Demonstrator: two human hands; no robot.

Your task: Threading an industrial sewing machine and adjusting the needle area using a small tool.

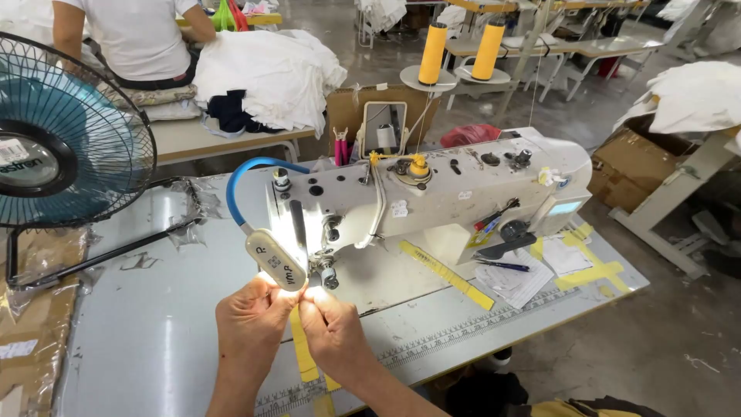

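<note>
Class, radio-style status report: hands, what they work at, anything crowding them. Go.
Left hand and right hand pinched together below the needle area; what they pinch, too small to tell. Lit work lamp crowds the left hand. Yellow tape strip beneath.

Both hands, left hand (251, 320) and right hand (333, 332), meet fingertip to fingertip under the lamp (275, 259), just before the sewing machine (432, 193); fan (65, 135) at left.

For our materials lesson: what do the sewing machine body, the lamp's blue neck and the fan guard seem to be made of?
Sewing machine body: probably painted metal, off-white, smooth, slightly scuffed.
Lamp's blue neck: likely rubber or plastic sleeving, glossy and bent in a curve.
Fan guard: thin dark wire, apparently coated metal.
</note>
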